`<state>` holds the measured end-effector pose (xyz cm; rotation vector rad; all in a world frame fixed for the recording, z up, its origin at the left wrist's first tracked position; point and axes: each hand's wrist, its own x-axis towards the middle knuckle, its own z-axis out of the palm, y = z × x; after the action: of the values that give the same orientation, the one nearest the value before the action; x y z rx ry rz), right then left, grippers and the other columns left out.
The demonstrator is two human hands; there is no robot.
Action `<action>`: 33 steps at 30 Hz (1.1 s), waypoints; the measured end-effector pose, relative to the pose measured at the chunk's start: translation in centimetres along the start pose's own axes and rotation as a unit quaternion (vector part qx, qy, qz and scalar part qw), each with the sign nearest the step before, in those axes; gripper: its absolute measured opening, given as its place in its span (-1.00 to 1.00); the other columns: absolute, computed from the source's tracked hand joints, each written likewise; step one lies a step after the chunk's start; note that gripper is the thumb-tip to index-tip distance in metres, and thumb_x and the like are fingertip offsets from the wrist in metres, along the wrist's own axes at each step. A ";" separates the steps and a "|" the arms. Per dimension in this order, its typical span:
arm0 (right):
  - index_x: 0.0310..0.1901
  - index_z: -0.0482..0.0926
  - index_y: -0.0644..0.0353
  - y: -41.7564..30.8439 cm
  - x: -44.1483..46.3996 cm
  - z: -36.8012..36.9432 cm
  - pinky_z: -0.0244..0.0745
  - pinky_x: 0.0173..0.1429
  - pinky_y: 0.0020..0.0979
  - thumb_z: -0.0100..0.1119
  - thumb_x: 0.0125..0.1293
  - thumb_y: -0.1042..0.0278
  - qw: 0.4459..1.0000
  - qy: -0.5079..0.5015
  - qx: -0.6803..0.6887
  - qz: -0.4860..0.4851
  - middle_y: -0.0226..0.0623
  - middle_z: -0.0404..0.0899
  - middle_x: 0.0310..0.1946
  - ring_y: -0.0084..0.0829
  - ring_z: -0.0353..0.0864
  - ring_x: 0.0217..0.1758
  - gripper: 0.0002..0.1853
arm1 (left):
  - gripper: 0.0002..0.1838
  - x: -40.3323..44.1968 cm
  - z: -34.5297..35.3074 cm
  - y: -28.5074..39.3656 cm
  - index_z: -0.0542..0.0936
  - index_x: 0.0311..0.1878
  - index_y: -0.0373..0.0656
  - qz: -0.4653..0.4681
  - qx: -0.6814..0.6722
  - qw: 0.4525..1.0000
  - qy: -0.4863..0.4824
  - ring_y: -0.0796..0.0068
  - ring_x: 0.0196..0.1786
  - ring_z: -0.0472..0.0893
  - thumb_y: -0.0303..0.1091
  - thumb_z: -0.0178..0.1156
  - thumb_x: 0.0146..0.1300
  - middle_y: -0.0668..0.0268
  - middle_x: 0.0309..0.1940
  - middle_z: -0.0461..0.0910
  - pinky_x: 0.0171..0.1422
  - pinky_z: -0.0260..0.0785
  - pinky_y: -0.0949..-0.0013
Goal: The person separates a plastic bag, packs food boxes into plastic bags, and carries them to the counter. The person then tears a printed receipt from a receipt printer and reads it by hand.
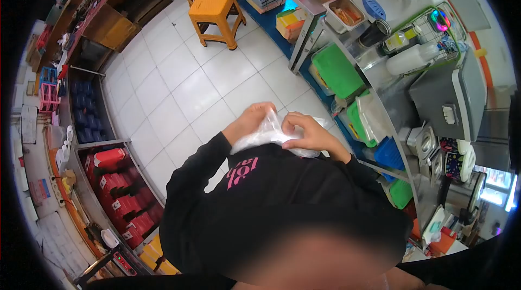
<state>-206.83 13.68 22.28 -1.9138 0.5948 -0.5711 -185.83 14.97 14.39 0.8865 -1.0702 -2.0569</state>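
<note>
Plastic bag [267, 131], crinkled, translucent, left fingers [265, 107] and right fingers [296, 118] curled, pinching it

Orange stools [210, 3] on white tiled floor [202, 90].

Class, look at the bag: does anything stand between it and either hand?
Nothing visible does. The left hand and right hand both touch the bag. The nearer stool stands beyond them on the floor, not between.
</note>
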 end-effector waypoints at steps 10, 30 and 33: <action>-0.55 0.39 0.29 1.6 1.1 -3.8 0.10 -0.45 -0.43 0.39 -0.01 0.17 0.986 -0.145 0.034 0.069 -0.31 0.28 -0.68 -0.54 0.20 -0.56 -0.61 | -0.83 3.6 0.2 7.2 0.36 -0.27 0.00 0.297 -0.372 0.878 -0.049 0.54 -0.30 0.35 -0.16 -0.09 0.39 0.44 -0.40 0.31 -0.18 0.24 0.43; -0.47 0.54 0.26 19.2 32.4 11.7 0.36 -0.33 -0.20 0.13 0.12 -0.22 0.850 -0.453 -0.269 0.013 0.00 0.52 -0.53 -0.10 0.49 -0.47 -0.45 | -0.72 -37.5 -20.0 -10.3 0.43 -0.07 -0.13 0.439 -0.178 0.017 0.880 0.62 -0.29 0.38 -0.15 -0.15 0.40 0.42 -0.31 0.41 -0.25 0.25 0.49; -0.40 0.56 0.19 33.7 34.0 12.8 0.39 -0.20 -0.17 0.19 0.07 -0.05 0.805 -0.483 -0.338 0.062 -0.11 0.57 -0.45 -0.23 0.58 -0.27 -0.61 | -0.79 -34.2 -25.7 -8.1 0.47 -0.15 -0.09 0.365 -0.211 0.114 0.900 0.71 -0.35 0.36 -0.20 -0.09 0.39 0.49 -0.40 0.41 -0.27 0.23 0.59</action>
<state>-177.91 -11.46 -9.17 -2.4439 0.2260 0.8264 -148.12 34.66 5.24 1.1463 0.6253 0.5370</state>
